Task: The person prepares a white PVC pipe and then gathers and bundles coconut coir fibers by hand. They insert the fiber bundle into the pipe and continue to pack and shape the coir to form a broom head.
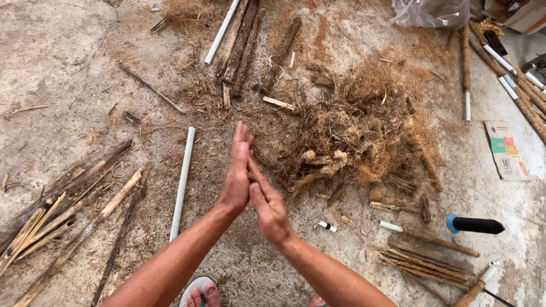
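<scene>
My left hand [238,170] and my right hand [267,204] are held together in front of me, palm against palm, fingers straight and pointing away. Nothing shows between them. They hover above a concrete floor strewn with brown fibre. Just beyond my fingertips lies a large heap of coconut fibre [355,133]. A white plastic pipe [182,182] lies on the floor to the left of my left forearm.
Split wooden strips [62,216] lie at the left. Fibre-wrapped sticks [426,256] and a black tool with a blue end [475,225] lie at the right. More pipes and bark strips [239,40] are at the top, a plastic bag [429,12] top right, a printed carton [505,150] right.
</scene>
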